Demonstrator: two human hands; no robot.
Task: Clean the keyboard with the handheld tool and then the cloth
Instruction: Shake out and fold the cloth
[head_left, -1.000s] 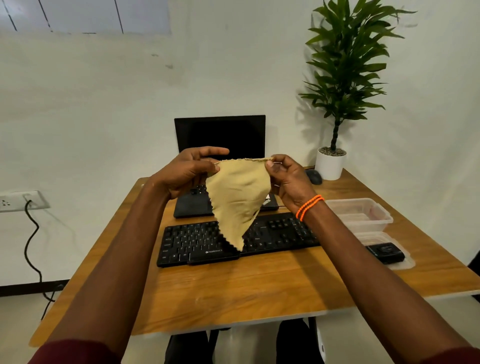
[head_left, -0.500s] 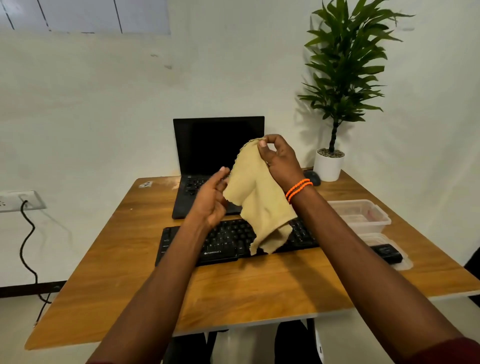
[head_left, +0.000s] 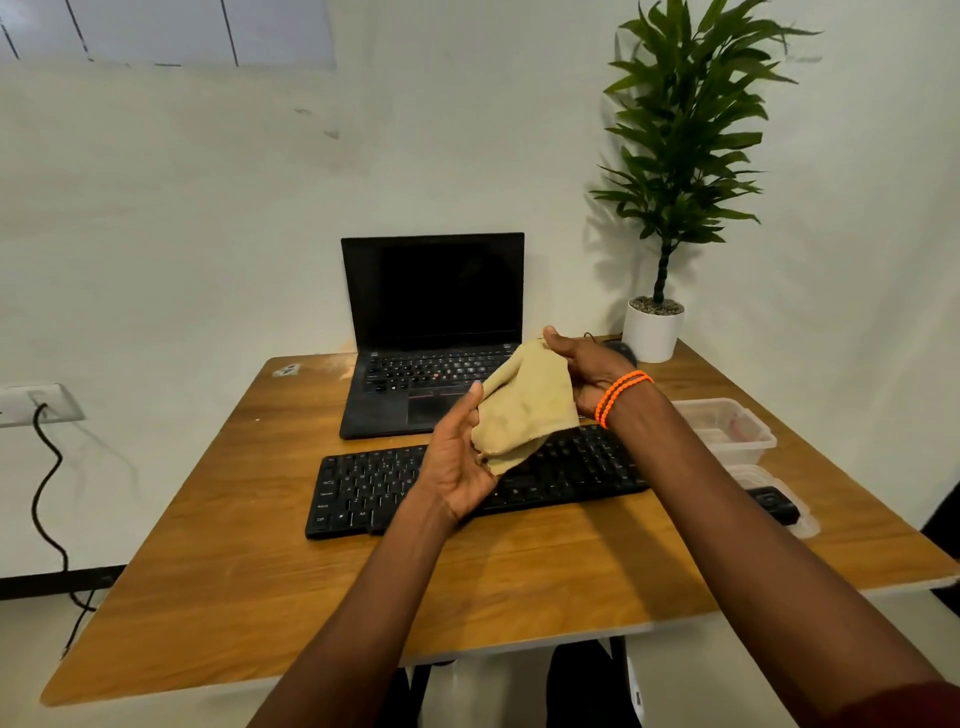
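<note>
A tan cloth hangs bunched between both hands, just above the black keyboard on the wooden desk. My right hand, with orange bands at the wrist, grips the cloth's upper edge. My left hand cups the cloth's lower left side, thumb on the fabric. The arms hide the keyboard's middle. A small black handheld device lies on a clear lid to the keyboard's right.
An open black laptop stands behind the keyboard. A potted plant and a mouse sit at the back right. A clear plastic box is on the right. A wall socket with a black cable is at left.
The cloth was first stretched out between both hands, then raised by the right hand alone. Now both hands have come down over the keyboard and the left hand holds the cloth again.
</note>
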